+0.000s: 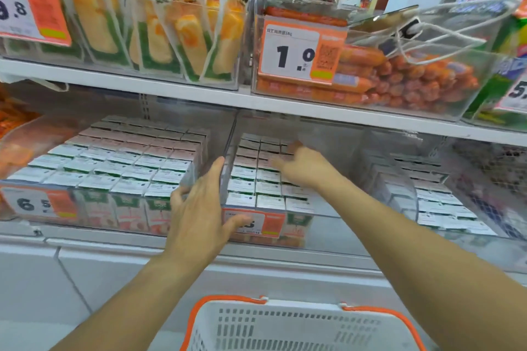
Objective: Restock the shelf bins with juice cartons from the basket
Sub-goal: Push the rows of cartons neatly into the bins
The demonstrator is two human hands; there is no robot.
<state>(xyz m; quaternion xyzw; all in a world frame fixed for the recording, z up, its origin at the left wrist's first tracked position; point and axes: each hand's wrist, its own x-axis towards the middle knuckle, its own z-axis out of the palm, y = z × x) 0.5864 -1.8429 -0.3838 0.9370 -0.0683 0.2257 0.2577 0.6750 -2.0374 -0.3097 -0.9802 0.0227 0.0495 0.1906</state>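
Observation:
Juice cartons with white tops fill a clear middle bin (328, 208) on the lower shelf; its cartons (248, 179) stand in tight rows. My left hand (199, 214) grips this bin's front left corner, thumb across its orange price tag (271, 224), fingers curled against the neighbouring left bin (114, 168), which is packed with cartons. My right hand (299, 168) reaches into the middle bin, its blurred fingers spread over the carton tops near the back; I see no carton held in it. The white basket (285, 325) with an orange rim is below, its inside hidden.
A third clear bin (427, 202) of cartons stands at the right. The shelf board (313, 111) above hangs low over the bins and carries clear bins of sandwiches (171, 37) and sausages (399, 77). A white chest freezer lid (99, 273) lies below the shelf.

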